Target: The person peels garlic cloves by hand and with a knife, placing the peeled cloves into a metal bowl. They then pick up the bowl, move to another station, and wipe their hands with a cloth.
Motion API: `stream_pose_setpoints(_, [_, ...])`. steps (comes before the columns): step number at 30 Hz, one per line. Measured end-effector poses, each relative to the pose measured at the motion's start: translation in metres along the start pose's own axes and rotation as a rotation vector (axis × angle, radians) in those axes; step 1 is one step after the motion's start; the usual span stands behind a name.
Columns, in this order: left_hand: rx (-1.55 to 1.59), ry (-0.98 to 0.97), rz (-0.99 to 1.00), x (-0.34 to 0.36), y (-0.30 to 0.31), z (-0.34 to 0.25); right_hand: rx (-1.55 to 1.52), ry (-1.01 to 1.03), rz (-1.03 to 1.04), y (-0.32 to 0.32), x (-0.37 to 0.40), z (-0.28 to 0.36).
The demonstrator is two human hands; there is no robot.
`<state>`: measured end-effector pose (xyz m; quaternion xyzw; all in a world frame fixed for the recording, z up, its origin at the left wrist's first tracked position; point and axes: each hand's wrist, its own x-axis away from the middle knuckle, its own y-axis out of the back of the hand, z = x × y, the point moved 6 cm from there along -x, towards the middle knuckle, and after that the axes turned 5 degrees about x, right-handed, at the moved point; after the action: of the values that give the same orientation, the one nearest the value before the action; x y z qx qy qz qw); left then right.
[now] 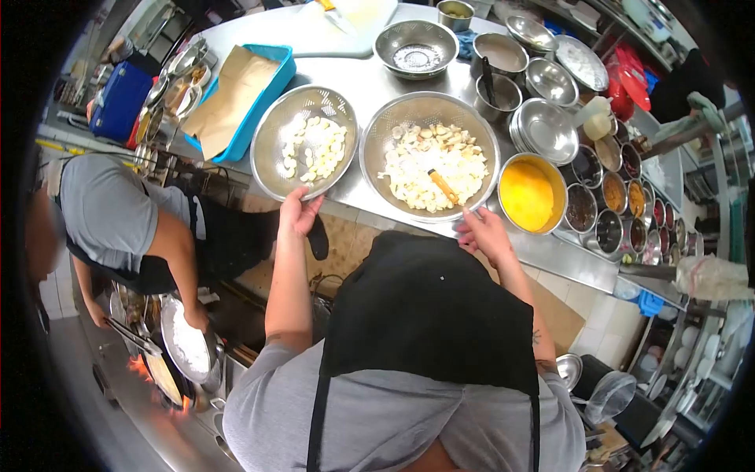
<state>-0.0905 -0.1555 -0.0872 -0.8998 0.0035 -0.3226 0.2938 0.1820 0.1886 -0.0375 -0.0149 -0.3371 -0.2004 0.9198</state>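
Observation:
My left hand [299, 214] grips the near rim of a metal colander [268, 157], tilted slightly over the counter's front edge. Pale sliced pieces [316, 148], apparently mushrooms, lie inside it. To its right stands a wider metal colander [376, 141] heaped with more sliced mushrooms [425, 157]. A short wooden handle [443, 187] rests on that heap; what it belongs to is buried. My right hand [486, 236] is at the near right rim of the wider colander, fingers apart and loosely bent. Just beyond it sits a metal pot of yellow liquid [528, 197].
A blue tray with brown paper [230, 98] stands left, an empty metal bowl [417, 49] behind. A white cutting board [330, 23] bears a knife [336, 16]. Several metal bowls [545, 130] and sauce containers [609, 232] crowd the right. A co-worker [118, 208] handles pans over flames at left.

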Motion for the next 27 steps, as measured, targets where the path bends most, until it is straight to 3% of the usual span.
stream_pose_setpoints(3, [-0.032,-0.02,-0.004,-0.005,0.012,-0.014,-0.347,-0.062,-0.07,-0.031,-0.012,-0.003])
stream_pose_setpoints(6, [-0.16,-0.032,0.005,0.006,0.028,-0.038,-0.752,0.122,-0.099,-0.057,-0.031,-0.008])
stream_pose_setpoints(11, [-0.385,-0.124,-0.084,0.037,0.047,-0.076,-0.798,0.112,-0.146,-0.079,-0.008,-0.005])
stream_pose_setpoints(16, [-0.579,-0.033,0.099,0.057,0.035,-0.088,-0.641,0.13,-0.21,-0.102,0.068,0.031])
stream_pose_setpoints(18, [-0.619,0.032,0.192,0.086,0.01,-0.077,-0.667,0.166,-0.214,-0.102,0.086,0.031])
stream_pose_setpoints(19, [-0.586,0.038,0.368,0.1,-0.007,-0.068,-0.707,0.155,-0.197,-0.101,0.099,0.034])
stream_pose_setpoints(23, [-0.649,0.096,0.342,0.16,-0.043,-0.031,-0.639,0.085,-0.194,-0.082,0.148,0.024])
stream_pose_setpoints(26, [-0.64,0.18,0.487,0.204,-0.072,0.018,-0.644,0.309,-0.349,-0.041,0.189,-0.011])
stream_pose_setpoints(27, [-0.719,0.233,0.502,0.219,-0.083,0.03,-0.65,0.286,-0.389,-0.028,0.21,-0.018])
